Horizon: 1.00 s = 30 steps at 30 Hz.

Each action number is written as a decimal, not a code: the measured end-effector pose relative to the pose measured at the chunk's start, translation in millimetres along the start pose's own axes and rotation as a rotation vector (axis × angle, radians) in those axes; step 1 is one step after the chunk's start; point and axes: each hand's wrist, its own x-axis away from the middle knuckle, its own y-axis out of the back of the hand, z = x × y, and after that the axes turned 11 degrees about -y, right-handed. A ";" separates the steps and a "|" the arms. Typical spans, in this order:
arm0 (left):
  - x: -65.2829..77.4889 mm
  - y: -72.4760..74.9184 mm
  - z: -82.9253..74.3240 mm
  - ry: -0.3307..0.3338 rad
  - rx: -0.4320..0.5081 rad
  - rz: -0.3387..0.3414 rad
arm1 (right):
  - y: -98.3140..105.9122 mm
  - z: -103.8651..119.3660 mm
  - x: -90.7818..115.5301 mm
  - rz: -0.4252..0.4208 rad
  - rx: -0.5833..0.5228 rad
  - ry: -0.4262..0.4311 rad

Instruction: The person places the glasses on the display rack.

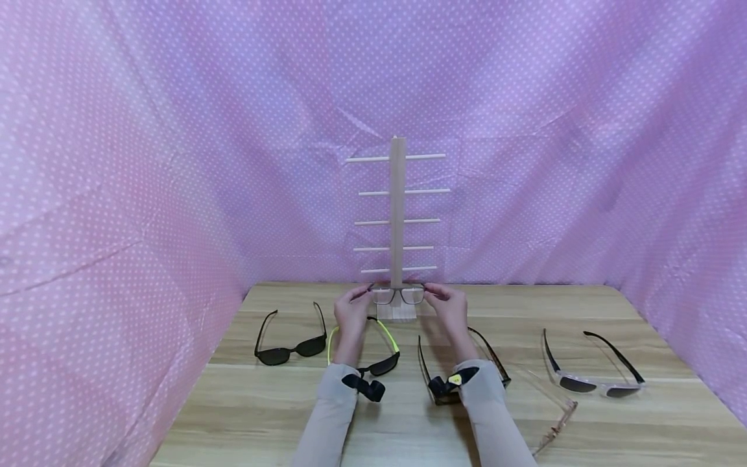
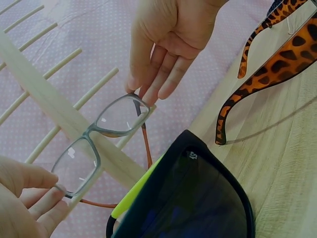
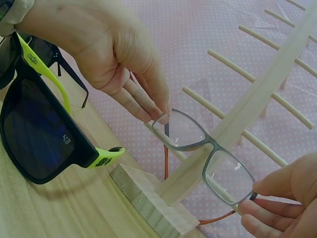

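Observation:
Both hands hold one pair of grey-framed eyeglasses [image 1: 398, 291] with clear lenses and orange-brown arms. My left hand [image 1: 352, 318] pinches one outer end of the frame between thumb and fingers. The other end is pinched by my right hand [image 1: 448, 311]. In front of the post of a wooden display stand [image 1: 398, 214], the eyeglasses sit level with the lenses facing me, close to the lowest pegs [image 3: 262, 148]. Their arms point back, one on each side of the post. The stand's block base [image 3: 153, 198] rests on the table below them.
On the wooden table [image 1: 245, 415] lie black sunglasses [image 1: 308, 347] at left and lime-armed sunglasses [image 1: 384, 366] under the left wrist. Tortoiseshell sunglasses [image 2: 267, 69] lie beneath the right wrist. Clear-framed glasses [image 1: 554, 431] and white-fronted sunglasses [image 1: 601, 385] are farther right. A dotted pink curtain [image 1: 525, 162] hangs behind.

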 end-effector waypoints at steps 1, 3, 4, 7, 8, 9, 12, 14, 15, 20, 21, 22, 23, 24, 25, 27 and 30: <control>-0.1 -0.2 0.5 0.005 0.002 0.005 | 0.0 0.0 0.2 0.003 -0.003 -0.008; -0.2 -0.2 1.2 0.016 0.004 0.015 | 0.2 0.4 0.8 0.011 -0.008 -0.025; -0.4 0.1 1.1 0.019 0.004 0.019 | 0.2 0.6 0.9 0.015 -0.008 -0.037; -1.9 1.1 2.0 0.029 0.014 0.029 | 0.7 1.5 1.2 0.028 -0.010 -0.069; -2.4 1.6 2.2 0.034 0.019 0.035 | 0.9 1.8 1.2 0.033 -0.009 -0.076; -2.9 2.2 2.6 0.037 0.025 0.043 | 1.1 1.9 1.1 0.037 -0.007 -0.082; -4.0 4.4 4.2 0.040 0.035 0.074 | 1.4 2.8 1.3 0.044 -0.005 -0.094; -4.3 5.8 4.7 0.039 0.029 0.100 | 1.8 3.2 1.6 0.044 -0.002 -0.096; -4.3 6.5 5.0 0.035 0.025 0.115 | 1.9 3.2 1.8 0.043 -0.001 -0.097; -4.5 9.1 6.1 0.049 0.031 0.172 | 2.6 2.0 1.8 0.044 0.000 -0.104; -4.8 9.5 6.5 0.057 0.036 0.179 | 2.8 1.7 1.8 0.045 -0.001 -0.105; -5.0 10.0 6.7 0.066 0.039 0.187 | 2.9 1.7 1.9 0.045 -0.003 -0.108; -5.2 10.5 6.9 0.073 0.041 0.194 | 3.1 1.7 2.2 0.045 -0.003 -0.112; -5.6 11.0 7.4 0.081 0.043 0.201 | 3.1 1.9 2.2 0.046 -0.003 -0.113; -5.8 11.4 7.3 0.087 0.046 0.207 | 3.2 2.4 2.6 0.047 -0.007 -0.117; -6.2 12.5 7.0 0.097 0.053 0.217 | 3.3 3.2 3.1 0.048 -0.013 -0.123; -6.6 13.4 6.5 0.109 0.060 0.224 | 3.3 4.5 3.7 0.052 -0.026 -0.132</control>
